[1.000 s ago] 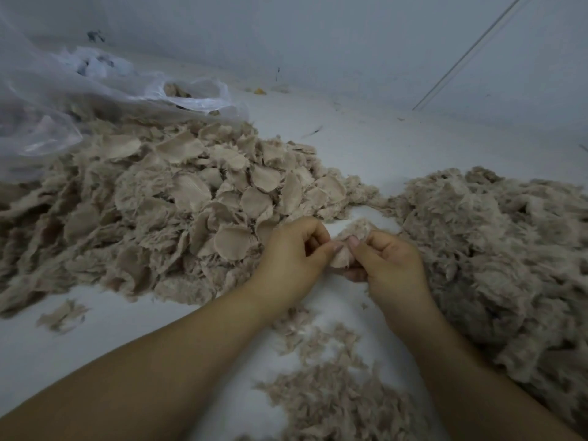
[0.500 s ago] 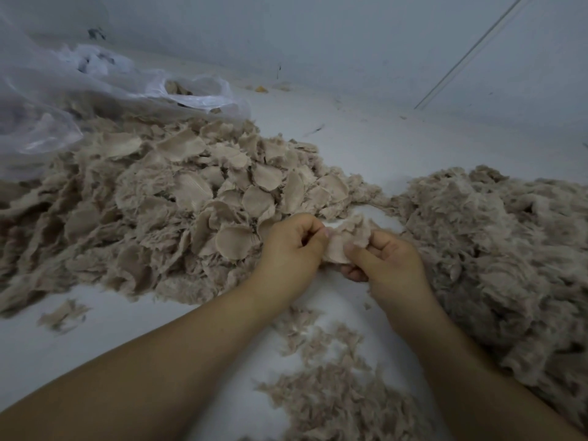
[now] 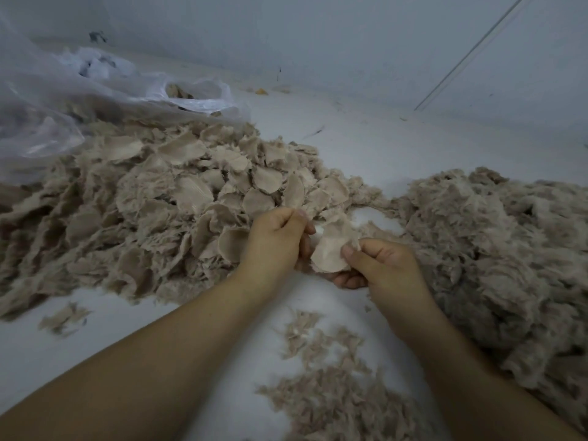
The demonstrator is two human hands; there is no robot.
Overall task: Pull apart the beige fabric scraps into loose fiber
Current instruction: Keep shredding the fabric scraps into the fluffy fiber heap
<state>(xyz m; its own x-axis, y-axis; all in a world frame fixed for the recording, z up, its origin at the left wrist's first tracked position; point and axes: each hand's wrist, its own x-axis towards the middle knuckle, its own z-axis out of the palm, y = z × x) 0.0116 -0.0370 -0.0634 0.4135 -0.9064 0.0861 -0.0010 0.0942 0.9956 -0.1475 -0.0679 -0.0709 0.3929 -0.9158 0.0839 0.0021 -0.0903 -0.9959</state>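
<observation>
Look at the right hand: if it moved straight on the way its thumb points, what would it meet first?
The right hand pinches the fabric scrap with its thumb pointing left, toward the left hand. It would probably meet the left hand's fingers first, since they hold the scrap's other side, though depth is unclear.

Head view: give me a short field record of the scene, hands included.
left hand: pinches scrap's upper left edge
right hand: pinches scrap's right side, thumb on top
scrap: beige, held between both hands above the surface
scrap pile: left, whole pieces
fiber pile: right, fluffy
loose bits: near, between forearms
plastic bag: far left, clear
surface: white
</observation>
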